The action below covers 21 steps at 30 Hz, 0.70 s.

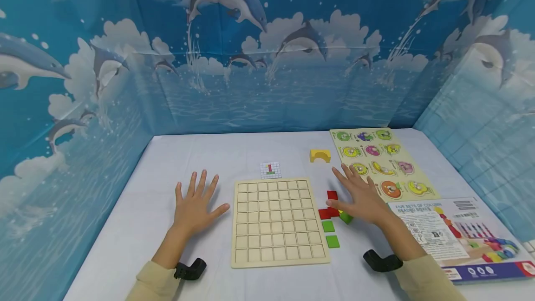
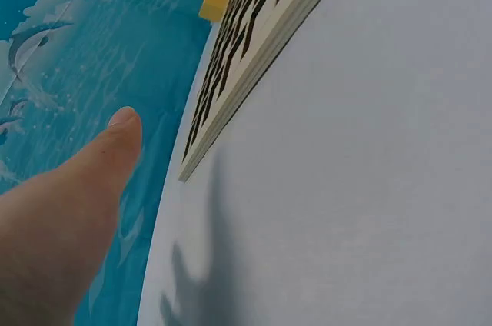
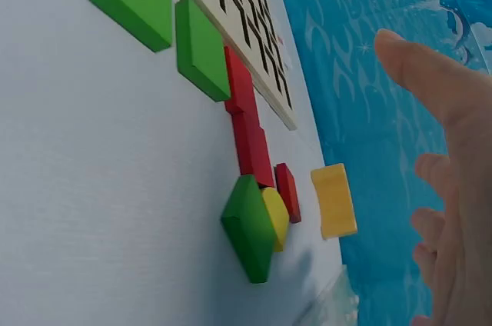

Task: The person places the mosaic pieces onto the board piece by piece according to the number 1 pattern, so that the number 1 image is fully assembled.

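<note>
My left hand (image 1: 194, 210) is spread with straight fingers over the white cloth, left of a wooden grid board (image 1: 277, 222). It holds nothing, and its thumb points at the board's left edge. To the right of the board, my right hand (image 1: 361, 196) is spread too, with nothing in it. Its thumb overlaps several red blocks (image 1: 332, 195) in the head view. Green blocks (image 3: 204, 49) lie in a line along the board's edge in the right wrist view. A tilted green block (image 3: 250, 230) leans by a yellow block (image 3: 275, 214) near the red ones.
A small pattern card (image 1: 270, 170) lies behind the board. A yellow arch block (image 1: 320, 155) stands at the back. On the right are a fruit puzzle board (image 1: 382, 161) and a printed box (image 1: 459, 236). A dolphin-print curtain (image 1: 267, 92) encloses the table.
</note>
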Available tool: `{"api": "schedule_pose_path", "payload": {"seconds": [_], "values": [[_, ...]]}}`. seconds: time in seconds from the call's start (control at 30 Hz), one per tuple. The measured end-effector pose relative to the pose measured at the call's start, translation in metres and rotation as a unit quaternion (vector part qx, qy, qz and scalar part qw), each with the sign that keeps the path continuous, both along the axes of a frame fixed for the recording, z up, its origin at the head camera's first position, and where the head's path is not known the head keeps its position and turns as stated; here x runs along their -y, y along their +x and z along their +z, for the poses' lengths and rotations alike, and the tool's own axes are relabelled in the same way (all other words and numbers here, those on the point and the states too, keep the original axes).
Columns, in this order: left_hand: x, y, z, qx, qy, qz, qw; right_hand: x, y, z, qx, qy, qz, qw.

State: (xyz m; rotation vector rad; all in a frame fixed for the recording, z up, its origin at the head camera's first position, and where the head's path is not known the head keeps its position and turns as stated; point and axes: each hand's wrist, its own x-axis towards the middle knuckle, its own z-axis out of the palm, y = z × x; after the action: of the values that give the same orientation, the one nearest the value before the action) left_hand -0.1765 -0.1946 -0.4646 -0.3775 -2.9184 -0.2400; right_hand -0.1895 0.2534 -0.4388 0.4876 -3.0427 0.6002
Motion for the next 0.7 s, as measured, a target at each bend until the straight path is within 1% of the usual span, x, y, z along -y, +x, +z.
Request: {"api": "schedule_pose_path", "payload": {"seconds": [0.13, 0.23, 0.4, 0.53, 0.6, 0.7], "values": [[-0.008, 0.011, -0.007, 0.008, 0.019, -0.016, 0.9997, 0.001, 0.006, -0.008, 0.01, -0.056, 0.003, 0.998], [-0.014, 0.018, -0.014, 0.022, 0.036, -0.033, 0.9986, 0.0, 0.011, -0.013, 0.006, -0.078, -0.004, 0.997], [-0.02, 0.028, -0.022, 0.059, 0.069, -0.071, 0.9933, -0.002, 0.017, -0.02, -0.017, -0.087, -0.018, 0.996], [-0.023, 0.033, -0.024, 0.092, 0.103, -0.102, 0.9852, -0.003, 0.019, -0.026, -0.033, -0.083, -0.018, 0.996], [-0.024, 0.034, -0.024, 0.109, 0.114, -0.112, 0.9811, -0.004, 0.02, -0.029, -0.035, -0.08, -0.018, 0.996], [-0.025, 0.036, -0.024, 0.126, 0.128, -0.119, 0.9766, -0.004, 0.019, -0.031, -0.033, -0.079, -0.021, 0.996]]}}
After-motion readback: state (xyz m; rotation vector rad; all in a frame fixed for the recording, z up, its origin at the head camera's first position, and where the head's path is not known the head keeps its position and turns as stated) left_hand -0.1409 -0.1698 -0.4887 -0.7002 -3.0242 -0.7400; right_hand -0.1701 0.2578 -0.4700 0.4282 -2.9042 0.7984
